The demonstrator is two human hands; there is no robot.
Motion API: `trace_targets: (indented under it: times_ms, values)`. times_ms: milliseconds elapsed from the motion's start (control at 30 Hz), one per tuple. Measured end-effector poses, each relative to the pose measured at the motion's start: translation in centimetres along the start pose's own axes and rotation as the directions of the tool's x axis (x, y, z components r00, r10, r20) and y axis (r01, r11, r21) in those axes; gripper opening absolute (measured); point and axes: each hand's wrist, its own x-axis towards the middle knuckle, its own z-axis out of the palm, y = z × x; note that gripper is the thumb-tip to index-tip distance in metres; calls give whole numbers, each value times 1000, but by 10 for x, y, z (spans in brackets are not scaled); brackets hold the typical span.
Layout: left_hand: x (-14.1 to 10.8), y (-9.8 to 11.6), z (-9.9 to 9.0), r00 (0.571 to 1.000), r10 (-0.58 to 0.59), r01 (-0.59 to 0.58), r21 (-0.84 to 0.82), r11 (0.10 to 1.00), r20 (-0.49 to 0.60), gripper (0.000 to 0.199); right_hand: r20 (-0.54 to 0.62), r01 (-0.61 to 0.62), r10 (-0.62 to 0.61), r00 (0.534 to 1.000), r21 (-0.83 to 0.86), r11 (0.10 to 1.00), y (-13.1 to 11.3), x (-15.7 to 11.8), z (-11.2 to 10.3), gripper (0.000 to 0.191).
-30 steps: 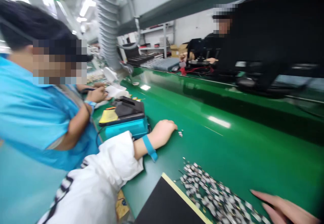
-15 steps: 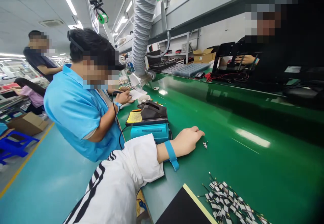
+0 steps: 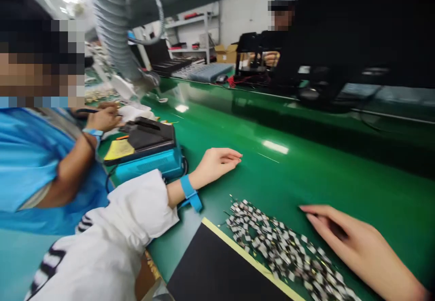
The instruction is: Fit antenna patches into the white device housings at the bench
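My left hand (image 3: 215, 167), wearing a blue wrist strap (image 3: 188, 187), lies palm down on the green bench top (image 3: 299, 178), holding nothing visible. My right hand (image 3: 353, 242) reaches in from the lower right, fingers extended, just above the edge of a pile of small wired metal-and-black parts (image 3: 282, 251). Its fingertips are close to the pile, though contact cannot be told. A white sleeve (image 3: 125, 224) covers my left arm.
A co-worker in a blue shirt (image 3: 30, 165) sits to my left, one hand (image 3: 103, 118) working near white paper. A blue-and-black bench unit (image 3: 146, 156) stands nearby. A black mat with yellow edging (image 3: 224, 264) lies near me. A grey ducted hose (image 3: 112, 24) hangs above; another person sits across the bench.
The view has swung, shifting the bench leftward. My right hand has come further in over the pile. The small part beside my left fingertips no longer shows.
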Motion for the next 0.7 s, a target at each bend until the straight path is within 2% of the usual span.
trace_targets:
  times_ms: [67,100,167,200,267,400,567,700]
  values:
    - [-2,9,12,998,-38,53,-289,956,57,26,-39,43,-39,998,116,992,-9,17,3,28]
    - [-4,13,17,992,-78,114,-445,888,99,27,-75,65,-53,996,163,985,-14,27,7,24]
    - [-9,22,25,964,-162,264,-680,684,212,26,-139,120,-87,987,250,961,-25,47,17,18]
    - [-11,25,27,947,-189,321,-737,595,260,25,-155,148,-105,982,294,944,-29,55,22,17]
    - [-13,28,29,928,-216,371,-770,519,302,23,-166,200,-146,975,377,905,-35,62,30,17]
    - [-13,26,25,913,-231,408,-763,501,336,21,-184,235,-169,968,448,862,-39,57,34,16]
    - [-12,24,26,885,-191,453,-689,566,425,17,-205,225,-145,968,450,864,-41,54,31,15]
    - [-11,24,28,882,-180,447,-655,609,435,15,-230,248,-157,961,452,857,-41,57,32,10]
